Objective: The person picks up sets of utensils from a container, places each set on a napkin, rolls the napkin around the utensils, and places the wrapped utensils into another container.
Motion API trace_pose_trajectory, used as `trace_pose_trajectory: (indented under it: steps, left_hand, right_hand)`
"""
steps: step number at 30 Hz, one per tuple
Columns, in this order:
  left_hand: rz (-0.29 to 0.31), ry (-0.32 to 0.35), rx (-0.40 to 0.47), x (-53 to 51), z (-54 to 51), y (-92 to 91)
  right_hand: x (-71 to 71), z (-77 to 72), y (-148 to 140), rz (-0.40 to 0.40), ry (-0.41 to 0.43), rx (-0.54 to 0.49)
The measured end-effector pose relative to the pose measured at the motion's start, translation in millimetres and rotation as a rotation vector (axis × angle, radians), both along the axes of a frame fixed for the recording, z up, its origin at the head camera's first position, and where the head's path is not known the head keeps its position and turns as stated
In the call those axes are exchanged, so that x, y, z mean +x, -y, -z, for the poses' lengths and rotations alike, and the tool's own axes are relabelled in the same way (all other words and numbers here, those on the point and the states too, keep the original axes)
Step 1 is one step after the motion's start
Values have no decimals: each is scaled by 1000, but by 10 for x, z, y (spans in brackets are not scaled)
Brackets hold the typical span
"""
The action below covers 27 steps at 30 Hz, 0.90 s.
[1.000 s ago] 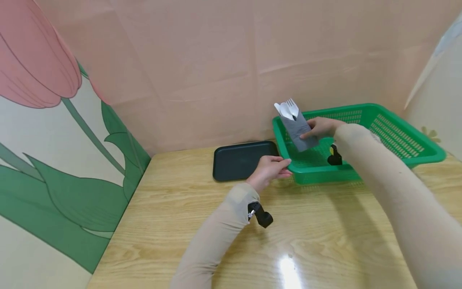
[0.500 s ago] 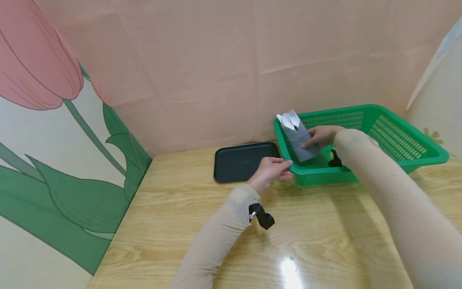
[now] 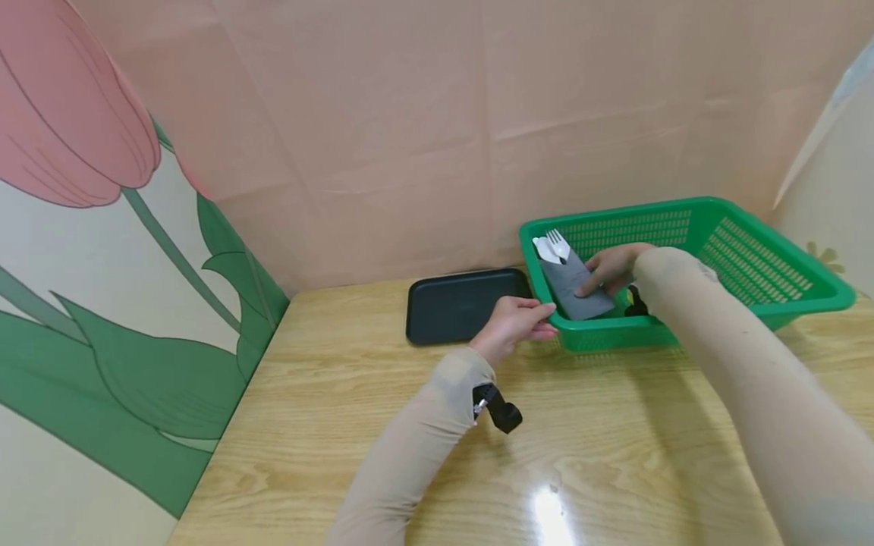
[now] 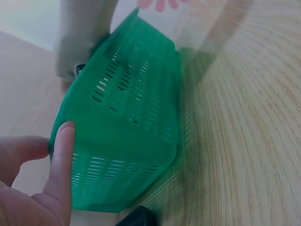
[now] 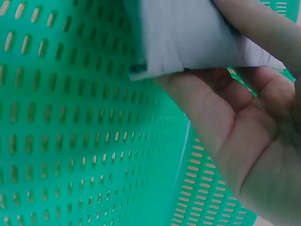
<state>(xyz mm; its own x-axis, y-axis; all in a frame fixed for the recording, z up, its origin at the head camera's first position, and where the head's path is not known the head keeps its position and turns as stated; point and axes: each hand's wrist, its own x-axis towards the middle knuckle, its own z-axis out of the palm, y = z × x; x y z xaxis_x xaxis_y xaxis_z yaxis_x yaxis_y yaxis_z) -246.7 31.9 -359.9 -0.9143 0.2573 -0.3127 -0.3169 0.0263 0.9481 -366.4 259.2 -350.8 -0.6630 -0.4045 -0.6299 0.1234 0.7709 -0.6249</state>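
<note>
My right hand reaches into the green plastic basket and holds a grey napkin pouch by its lower part. White cutlery sticks out of the pouch's top, including a fork and, beside it, a spoon and a third piece. The pouch leans inside the basket's left end. In the right wrist view, thumb and fingers lie on opposite sides of the pouch, near the slotted basket wall. My left hand pinches the basket's front left corner; the left wrist view shows thumb and finger on the rim.
A black rectangular tray lies on the wooden table, left of the basket. Behind the table hangs a pinkish cloth. A wall with a painted tulip borders the left side. Small black gear hangs from my left wrist.
My right hand has lowered the grey pouch from above the rim down into the basket's left end. The left hand keeps its pinch on the basket corner.
</note>
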Motion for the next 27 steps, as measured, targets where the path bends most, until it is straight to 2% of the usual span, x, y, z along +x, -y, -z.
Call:
trace_pose_trajectory:
  steps: [7,14,21,27]
  left_hand:
    - [1,8,5,5,6,0]
    - [6,8,13,8,-5,-2]
    - [5,8,9,16,-9,2]
    - [-1,6,15,33,-15,-4]
  right_hand:
    - [-8,51,10,-58,38,43]
    - [17,40,47,-120,28,98]
    - [25,49,77,-214,3,186]
    - [55,43,109,-238,-3,219]
